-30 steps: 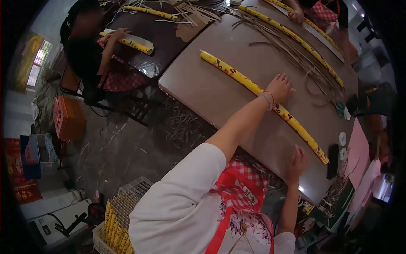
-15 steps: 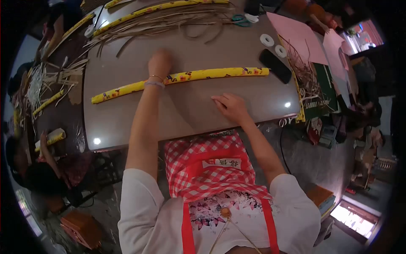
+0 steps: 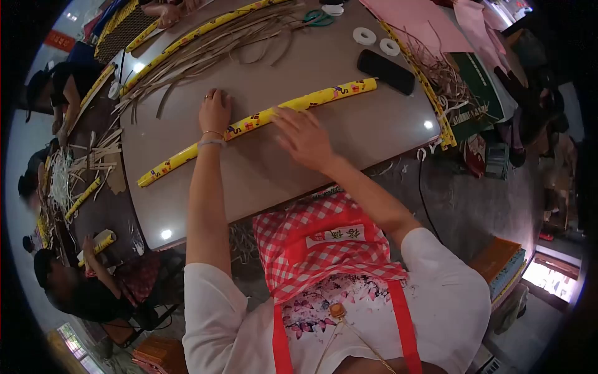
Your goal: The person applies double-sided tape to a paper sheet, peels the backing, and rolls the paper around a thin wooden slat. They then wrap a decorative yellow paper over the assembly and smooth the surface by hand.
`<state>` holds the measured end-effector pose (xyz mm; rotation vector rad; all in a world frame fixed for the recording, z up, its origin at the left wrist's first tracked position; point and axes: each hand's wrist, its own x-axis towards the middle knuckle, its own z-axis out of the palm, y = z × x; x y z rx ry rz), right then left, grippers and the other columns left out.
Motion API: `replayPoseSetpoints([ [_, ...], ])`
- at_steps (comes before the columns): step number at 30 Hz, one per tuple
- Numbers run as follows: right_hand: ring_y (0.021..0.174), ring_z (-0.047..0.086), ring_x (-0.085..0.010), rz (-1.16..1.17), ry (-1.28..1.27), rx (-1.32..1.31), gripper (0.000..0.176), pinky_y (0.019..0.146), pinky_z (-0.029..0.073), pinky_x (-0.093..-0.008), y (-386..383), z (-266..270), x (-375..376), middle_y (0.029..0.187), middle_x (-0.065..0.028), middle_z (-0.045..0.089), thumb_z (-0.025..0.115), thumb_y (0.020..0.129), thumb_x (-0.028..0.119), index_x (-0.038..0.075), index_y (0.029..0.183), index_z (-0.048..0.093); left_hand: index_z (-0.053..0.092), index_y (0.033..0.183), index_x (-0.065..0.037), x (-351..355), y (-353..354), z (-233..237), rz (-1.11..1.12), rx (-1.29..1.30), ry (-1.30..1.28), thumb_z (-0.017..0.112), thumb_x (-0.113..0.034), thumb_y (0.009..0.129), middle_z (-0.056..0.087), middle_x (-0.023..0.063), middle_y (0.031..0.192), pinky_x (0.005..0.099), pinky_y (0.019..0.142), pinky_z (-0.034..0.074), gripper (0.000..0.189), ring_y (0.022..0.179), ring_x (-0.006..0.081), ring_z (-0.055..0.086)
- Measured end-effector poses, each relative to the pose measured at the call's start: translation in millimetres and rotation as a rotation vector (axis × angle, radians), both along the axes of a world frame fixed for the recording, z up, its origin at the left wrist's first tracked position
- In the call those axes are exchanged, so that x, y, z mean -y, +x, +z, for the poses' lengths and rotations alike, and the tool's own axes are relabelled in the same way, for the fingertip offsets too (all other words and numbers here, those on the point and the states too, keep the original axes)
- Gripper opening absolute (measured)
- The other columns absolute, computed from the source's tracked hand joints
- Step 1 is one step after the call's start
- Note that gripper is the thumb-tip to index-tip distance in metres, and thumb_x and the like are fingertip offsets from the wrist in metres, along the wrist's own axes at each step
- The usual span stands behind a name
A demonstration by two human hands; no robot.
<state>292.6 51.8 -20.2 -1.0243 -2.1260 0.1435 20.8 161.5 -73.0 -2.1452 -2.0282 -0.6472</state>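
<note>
A long tube wrapped in yellow patterned material [image 3: 255,121] lies slantwise across the brown table in the head view. My left hand [image 3: 215,112] rests just beyond the tube, its wrist crossing over it; the fingers bend down toward the tabletop, a ring on one of them, and nothing shows in them. My right hand [image 3: 304,138] is open, with fingers stretched out and their tips on the middle of the tube. Part of the tube is hidden under my left wrist.
Brown strips [image 3: 212,53], another long yellow tube [image 3: 205,31] and teal-handled scissors [image 3: 319,19] lie at the far side. A black phone [image 3: 386,71] and white tape rolls [image 3: 364,36] are right. Pink paper [image 3: 417,25] lies beyond. Other people work left.
My right hand has moved forward from the near side of the table onto the tube. My left hand stays beyond it. The view has turned, and the tube appears more slanted.
</note>
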Motion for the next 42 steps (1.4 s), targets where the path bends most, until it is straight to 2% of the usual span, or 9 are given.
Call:
replayPoseSetpoints([
  [3,0.134,0.038,-0.0203,0.108,0.018,0.279,0.051,0.113,0.024,-0.0454,-35.4,-11.1,-15.5,0.147,-0.0048,0.039,0.051,0.095,0.036,0.013,0.139,0.044,0.06,0.112,-0.003,3.6,3.6,4.5,0.011,0.081,-0.051,0.055,-0.03,0.092,0.057,0.0122,0.122,0.0423,0.087,0.05,0.034,0.106,0.0334,0.059],
  [7,0.137,0.035,-0.0193,0.118,0.003,0.401,0.053,0.114,0.02,-0.0488,-0.6,-26.6,-41.5,0.148,-0.0042,0.038,0.046,0.096,0.04,0.014,0.142,0.04,0.059,0.115,-0.005,1.5,0.8,1.7,-0.017,0.001,0.008,0.055,-0.028,0.092,0.057,0.0122,0.123,0.0421,0.084,0.051,0.033,0.106,0.0336,0.059],
  [15,0.139,0.033,-0.0194,-0.477,0.003,0.699,0.054,0.114,0.02,-0.0512,196.6,-24.7,-63.5,0.152,-0.0028,0.034,0.037,0.101,0.038,0.014,0.148,0.03,0.058,0.118,-0.005,5.5,5.3,11.9,0.017,0.036,-0.056,0.055,-0.029,0.092,0.056,0.0107,0.124,0.0413,0.086,0.05,0.035,0.108,0.0318,0.058],
  [18,0.141,0.03,-0.0211,-0.642,-0.042,0.614,0.056,0.114,0.019,-0.052,217.0,-34.4,-63.8,0.154,-0.0052,0.03,0.035,0.101,0.039,0.011,0.149,0.027,0.058,0.118,-0.006,5.2,6.1,9.6,0.031,0.021,-0.07,0.055,-0.029,0.092,0.056,0.01,0.125,0.0407,0.086,0.051,0.035,0.108,0.0313,0.058],
  [22,0.141,0.028,-0.0234,-0.429,-0.022,0.394,0.056,0.114,0.018,-0.0527,180.5,-13.9,-51.0,0.155,-0.0064,0.026,0.036,0.102,0.036,0.007,0.148,0.027,0.059,0.117,-0.007,2.1,3.2,5.0,0.021,0.047,-0.052,0.055,-0.03,0.092,0.056,0.0098,0.124,0.0401,0.086,0.051,0.034,0.109,0.0311,0.057],
  [35,0.146,0.015,-0.0233,-0.451,-0.088,0.533,0.057,0.115,0.011,-0.0546,163.7,-57.5,-74.5,0.159,-0.0028,0.015,0.026,0.102,0.042,0.016,0.152,0.018,0.062,0.101,-0.005,7.0,12.5,39.6,0.122,0.165,-0.088,0.053,-0.028,0.09,0.067,0.016,0.098,0.0447,0.084,0.049,0.028,0.099,0.0339,0.061],
  [37,0.146,0.016,-0.0232,-0.417,-0.091,0.501,0.057,0.115,0.011,-0.0552,163.9,-58.2,-73.8,0.158,-0.0025,0.016,0.026,0.102,0.043,0.016,0.152,0.018,0.062,0.096,-0.004,-8.0,33.2,25.4,0.011,0.01,0.403,0.056,-0.022,0.084,0.067,0.0166,0.096,0.046,0.079,0.049,0.023,0.095,0.0338,0.062],
  [38,0.146,0.016,-0.0231,-0.421,-0.076,0.498,0.058,0.115,0.01,-0.0555,165.3,-58.8,-74.8,0.158,-0.0025,0.017,0.025,0.102,0.044,0.017,0.152,0.018,0.06,0.095,-0.004,12.0,71.1,52.0,0.056,0.199,0.215,0.057,-0.019,0.081,0.066,0.0156,0.095,0.0468,0.078,0.047,0.021,0.089,0.0339,0.062],
  [42,0.145,0.017,-0.0226,-0.408,-0.105,0.483,0.059,0.115,0.009,-0.0564,166.4,-59.2,-77.3,0.158,-0.002,0.017,0.023,0.102,0.047,0.018,0.153,0.018,0.043,0.136,-0.007,47.2,182.9,20.9,-0.175,0.123,0.173,0.045,-0.043,0.093,0.043,0.014,0.142,0.0443,0.112,0.024,0.056,0.135,0.0278,0.034],
])
